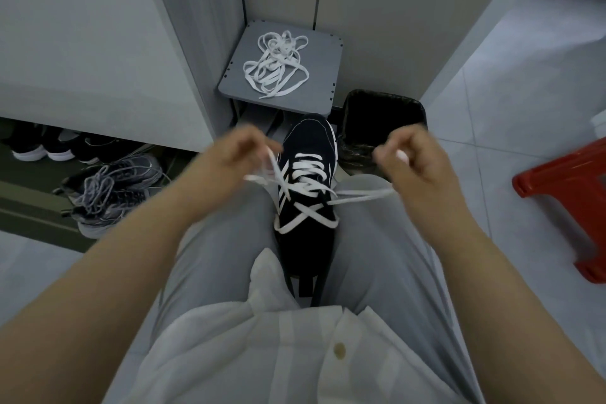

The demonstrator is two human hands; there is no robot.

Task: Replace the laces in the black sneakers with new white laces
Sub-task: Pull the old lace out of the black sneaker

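Note:
A black sneaker [308, 154] with white side stripes stands wedged between my knees, toe pointing away from me. A white lace [306, 185] runs through its eyelets in several crossings. My left hand [236, 158] pinches the lace's left end, pulled out to the left of the shoe. My right hand [413, 158] pinches the right end, drawn taut to the right. Both hands are blurred. A loose tangle of white laces [278, 66] lies on a grey stool [324, 76] beyond the shoe.
A black bin [383, 115] stands right of the shoe's toe. A red plastic stool [570, 203] is on the tiled floor at right. Grey sneakers [111, 190] with grey laces and dark shoes [42, 144] sit under a white cabinet [91, 43] at left.

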